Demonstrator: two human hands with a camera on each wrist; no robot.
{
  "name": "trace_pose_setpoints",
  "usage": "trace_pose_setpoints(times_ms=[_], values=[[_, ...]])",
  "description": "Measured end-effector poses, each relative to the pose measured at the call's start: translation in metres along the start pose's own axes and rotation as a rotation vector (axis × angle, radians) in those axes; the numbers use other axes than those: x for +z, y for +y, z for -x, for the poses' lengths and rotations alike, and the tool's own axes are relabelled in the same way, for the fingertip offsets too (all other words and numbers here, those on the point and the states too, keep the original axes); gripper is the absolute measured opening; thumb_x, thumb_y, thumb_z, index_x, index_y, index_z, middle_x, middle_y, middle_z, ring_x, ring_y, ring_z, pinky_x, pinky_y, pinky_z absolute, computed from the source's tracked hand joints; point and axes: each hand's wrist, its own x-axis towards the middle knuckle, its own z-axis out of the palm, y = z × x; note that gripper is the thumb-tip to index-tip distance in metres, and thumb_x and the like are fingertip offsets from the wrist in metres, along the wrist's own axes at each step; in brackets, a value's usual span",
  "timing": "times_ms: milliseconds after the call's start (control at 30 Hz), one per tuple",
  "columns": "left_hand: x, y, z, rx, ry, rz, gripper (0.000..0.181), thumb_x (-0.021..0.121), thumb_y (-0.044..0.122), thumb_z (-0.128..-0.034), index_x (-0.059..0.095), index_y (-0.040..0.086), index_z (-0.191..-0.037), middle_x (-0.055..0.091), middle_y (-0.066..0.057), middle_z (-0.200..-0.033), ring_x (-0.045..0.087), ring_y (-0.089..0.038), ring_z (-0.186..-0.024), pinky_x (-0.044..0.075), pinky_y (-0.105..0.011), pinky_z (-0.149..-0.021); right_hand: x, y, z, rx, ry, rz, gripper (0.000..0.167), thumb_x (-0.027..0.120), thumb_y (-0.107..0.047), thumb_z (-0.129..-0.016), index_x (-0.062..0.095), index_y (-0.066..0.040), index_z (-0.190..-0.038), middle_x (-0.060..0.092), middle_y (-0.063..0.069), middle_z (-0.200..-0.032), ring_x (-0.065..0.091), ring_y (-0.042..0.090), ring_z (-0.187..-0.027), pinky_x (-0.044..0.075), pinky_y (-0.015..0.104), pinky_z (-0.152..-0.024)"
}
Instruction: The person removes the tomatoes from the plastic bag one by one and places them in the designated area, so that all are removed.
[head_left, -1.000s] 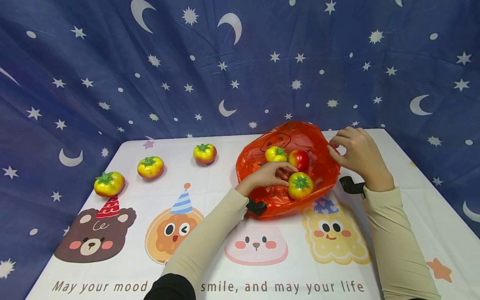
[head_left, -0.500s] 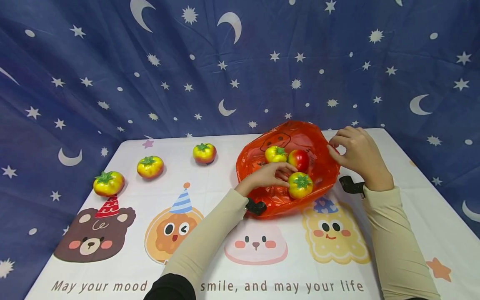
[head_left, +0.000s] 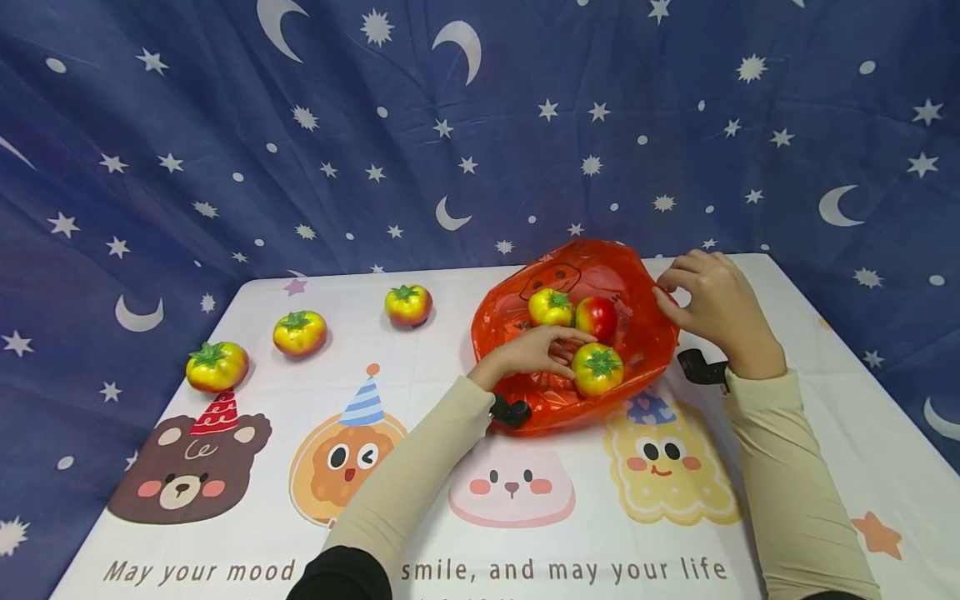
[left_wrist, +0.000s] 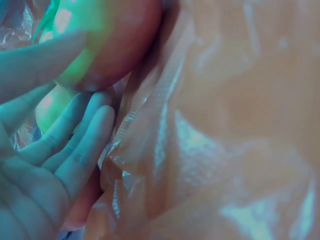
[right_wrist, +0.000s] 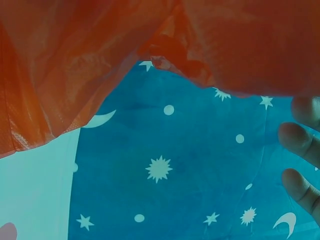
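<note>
"May your mood …" on tablecloth (head_left: pixel 444 354)

Three glossy yellow-and-red tomatoes (head_left: pixel 597 369) lie inside the open red bag (head_left: pixel 639 310).

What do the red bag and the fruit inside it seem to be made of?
Bag: likely thin plastic film, glossy, judging by its crinkles and highlights. Fruit: possibly painted plastic or coated foam, smooth and shiny with bright glints; the core can't be told.

We identify two plain beige sleeves (head_left: pixel 420 467), at lower centre and lower right of the frame; black fabric (head_left: pixel 343 575) borders the left one below. Near each cuff we note a compact black wrist unit (head_left: pixel 702 367)
</note>
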Motion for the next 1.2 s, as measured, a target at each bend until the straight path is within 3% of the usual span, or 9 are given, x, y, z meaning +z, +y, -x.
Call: trace_pose_setpoints(times_ms=[367,667,1000,1200], values=[[0.0001,-0.0019,-0.0004,0.009,-0.001,0.058,0.053,0.068,-0.001,-0.0818,0.05,0.005,-0.132,0.051,-0.01,-0.138,0.051,-0.025,-0.125,0.048,-0.024,-0.098,-0.0001,0.0001,-0.0004,0.007,-0.005,-0.002,0.005,0.073,-0.003,-0.069,0.068,-0.001,-0.069,0.066,0.015,-0.072,0.055,0.028,-0.071,0.048,0.044,-0.065],[0.0024,-0.0024,-0.0019,-0.031,-0.01,0.165,0.052,0.068,-0.005,-0.0803,0.046,0.001,-0.127,0.05,-0.015,-0.137,0.048,-0.025,-0.128,0.045,-0.027,-0.103,-0.0003,-0.0003,-0.0003,0.014,-0.009,-0.007,0.005,0.073,-0.003,-0.069,0.068,-0.001,-0.069,0.067,0.015,-0.073,0.055,0.028,-0.072,0.049,0.045,-0.066],[-0.0011,-0.0029,0.0,0.058,-0.052,0.053,0.059,0.07,0.003,-0.0809,0.049,0.009,-0.135,0.049,-0.007,-0.14,0.051,-0.02,-0.125,0.048,-0.023,-0.099,-0.0002,0.0001,-0.0001,0.014,-0.001,-0.011,0.004,0.072,-0.003,-0.069,0.068,-0.001,-0.069,0.066,0.015,-0.073,0.055,0.028,-0.072,0.048,0.045,-0.066],[-0.0013,-0.0031,0.0005,0.076,-0.06,0.036,0.06,0.073,0.005,-0.0794,0.051,0.011,-0.135,0.051,-0.004,-0.139,0.052,-0.015,-0.123,0.048,-0.02,-0.097,-0.0001,0.0,0.0,0.015,-0.001,-0.011,0.004,0.072,-0.003,-0.069,0.068,-0.001,-0.069,0.066,0.015,-0.073,0.055,0.028,-0.072,0.049,0.045,-0.067]])
